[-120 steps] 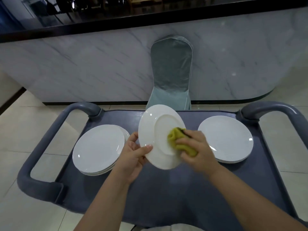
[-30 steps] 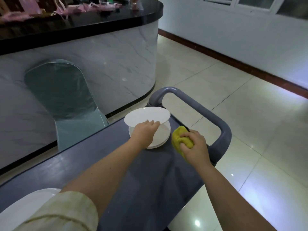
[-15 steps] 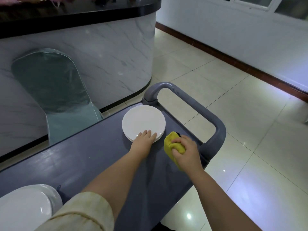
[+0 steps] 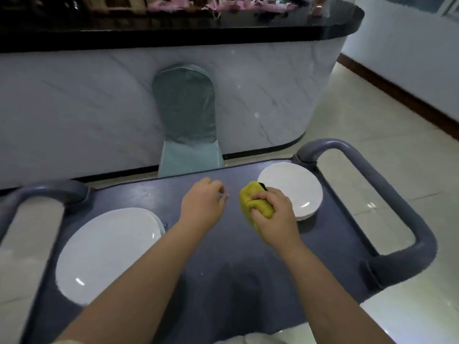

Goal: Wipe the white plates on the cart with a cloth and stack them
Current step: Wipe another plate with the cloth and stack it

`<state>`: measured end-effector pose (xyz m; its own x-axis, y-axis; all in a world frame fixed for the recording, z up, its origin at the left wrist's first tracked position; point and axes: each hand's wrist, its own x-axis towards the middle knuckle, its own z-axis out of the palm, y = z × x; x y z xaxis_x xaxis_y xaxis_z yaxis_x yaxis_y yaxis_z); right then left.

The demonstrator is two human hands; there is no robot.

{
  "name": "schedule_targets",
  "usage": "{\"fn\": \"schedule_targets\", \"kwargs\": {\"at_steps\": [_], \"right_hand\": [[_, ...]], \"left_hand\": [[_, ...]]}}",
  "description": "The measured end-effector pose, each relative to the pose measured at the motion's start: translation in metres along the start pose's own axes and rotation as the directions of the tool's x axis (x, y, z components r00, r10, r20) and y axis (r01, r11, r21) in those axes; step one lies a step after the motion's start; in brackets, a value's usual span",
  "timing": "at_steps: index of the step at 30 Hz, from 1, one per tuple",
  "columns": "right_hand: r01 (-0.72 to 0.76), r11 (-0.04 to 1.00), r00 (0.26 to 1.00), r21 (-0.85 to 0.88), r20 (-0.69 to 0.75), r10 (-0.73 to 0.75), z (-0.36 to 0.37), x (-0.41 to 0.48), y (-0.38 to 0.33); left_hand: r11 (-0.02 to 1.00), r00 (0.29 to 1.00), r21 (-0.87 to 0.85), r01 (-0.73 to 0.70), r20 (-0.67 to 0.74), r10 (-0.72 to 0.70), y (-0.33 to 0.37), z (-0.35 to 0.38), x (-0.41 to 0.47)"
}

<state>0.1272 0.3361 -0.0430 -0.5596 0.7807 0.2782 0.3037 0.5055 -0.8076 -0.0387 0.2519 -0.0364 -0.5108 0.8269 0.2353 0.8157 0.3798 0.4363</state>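
At the left end of the grey cart (image 4: 223,281) I see the first stack of white plates (image 4: 104,249), and my left hand (image 4: 202,207) is over the bare middle, fingers loosely curled and holding nothing. My right hand (image 4: 275,217) grips the bunched yellow cloth (image 4: 250,199) just beside the second stack of plates (image 4: 295,184) at the right end.

I see the left hand (image 4: 201,207) and right hand (image 4: 275,214) bare, forearms too. A cream sleeve (image 4: 67,342) edges in at seven o'clock, a pale garment (image 4: 248,340) at six.
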Motion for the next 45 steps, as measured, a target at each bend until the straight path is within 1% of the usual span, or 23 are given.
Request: {"fn": "schedule_targets", "kwargs": {"at_steps": [2,4,6,8,10,12,13,14,16,18,21,23,26,30,33,35,37,39,41,43,45], "right_hand": [[0.079,0.996,0.992,0.034,0.100,-0.082,0.029,0.004,-0.022],[0.123,0.989,0.969,0.080,0.208,-0.137,0.059,0.006,-0.037],[0.161,0.980,0.933,0.115,0.307,-0.189,0.087,0.004,-0.048],[0.216,0.968,0.894,0.126,0.375,-0.247,0.112,0.001,-0.058],[0.246,0.961,0.863,0.129,0.423,-0.278,0.129,-0.005,-0.067],[0.279,0.951,0.831,0.134,0.462,-0.309,0.143,-0.009,-0.072],[0.300,0.944,0.817,0.133,0.476,-0.327,0.148,-0.010,-0.074],[0.304,0.944,0.810,0.127,0.487,-0.327,0.152,-0.011,-0.074],[0.278,0.955,0.817,0.107,0.496,-0.294,0.157,-0.012,-0.077],[0.273,0.957,0.819,0.095,0.499,-0.283,0.161,-0.011,-0.078],[0.272,0.957,0.801,0.100,0.528,-0.283,0.165,-0.014,-0.078],[0.265,0.959,0.795,0.100,0.541,-0.276,0.168,-0.018,-0.077],[0.222,0.969,0.790,0.106,0.563,-0.242,0.168,-0.023,-0.075],[0.193,0.974,0.783,0.117,0.580,-0.225,0.165,-0.023,-0.073],[0.175,0.976,0.810,0.128,0.544,-0.217,0.161,-0.019,-0.073],[0.171,0.976,0.825,0.138,0.521,-0.218,0.158,-0.015,-0.074],[0.159,0.976,0.832,0.150,0.512,-0.214,0.156,-0.013,-0.075],[0.150,0.976,0.835,0.158,0.508,-0.211,0.154,-0.012,-0.076],[0.155,0.976,0.838,0.155,0.503,-0.213,0.152,-0.012,-0.077],[0.151,0.974,0.841,0.170,0.496,-0.217,0.151,-0.009,-0.077],[0.155,0.968,0.850,0.198,0.473,-0.233,0.151,-0.006,-0.077]], "left_hand": [[0.985,0.984,-0.025,0.168,-0.059,-0.169,-0.031,-0.029,-0.025],[0.936,0.929,-0.072,0.344,-0.119,-0.351,-0.062,-0.055,-0.059],[0.845,0.825,-0.129,0.519,-0.184,-0.535,-0.088,-0.076,-0.099],[0.728,0.685,-0.197,0.656,-0.248,-0.685,-0.107,-0.093,-0.138],[0.608,0.544,-0.247,0.755,-0.283,-0.790,-0.118,-0.104,-0.172],[0.497,0.433,-0.287,0.819,-0.259,-0.863,-0.125,-0.107,-0.198],[0.449,0.395,-0.302,0.841,-0.225,-0.891,-0.127,-0.105,-0.207],[0.414,0.373,-0.293,0.862,-0.186,-0.909,-0.128,-0.103,-0.214],[0.388,0.370,-0.215,0.896,-0.121,-0.921,-0.127,-0.095,-0.221],[0.381,0.370,-0.163,0.910,-0.091,-0.924,-0.125,-0.091,-0.218],[0.339,0.335,-0.139,0.930,-0.056,-0.941,-0.125,-0.090,-0.209],[0.319,0.318,-0.160,0.934,-0.034,-0.948,-0.128,-0.090,-0.207],[0.287,0.292,-0.248,0.925,-0.016,-0.956,-0.134,-0.089,-0.208],[0.290,0.308,-0.286,0.913,0.020,-0.951,-0.141,-0.090,-0.208],[0.266,0.305,-0.317,0.910,0.079,-0.949,-0.146,-0.095,-0.206],[0.244,0.306,-0.430,0.869,0.078,-0.949,-0.148,-0.102,-0.203],[0.269,0.332,-0.555,0.787,0.014,-0.943,-0.150,-0.109,-0.200],[0.265,0.322,-0.658,0.705,-0.036,-0.946,-0.147,-0.115,-0.196],[0.194,0.295,-0.784,0.589,-0.015,-0.955,-0.144,-0.122,-0.192],[0.126,0.297,-0.860,0.494,0.030,-0.954,-0.139,-0.134,-0.185],[0.134,0.331,-0.865,0.483,0.039,-0.943,-0.135,-0.151,-0.178]]}}
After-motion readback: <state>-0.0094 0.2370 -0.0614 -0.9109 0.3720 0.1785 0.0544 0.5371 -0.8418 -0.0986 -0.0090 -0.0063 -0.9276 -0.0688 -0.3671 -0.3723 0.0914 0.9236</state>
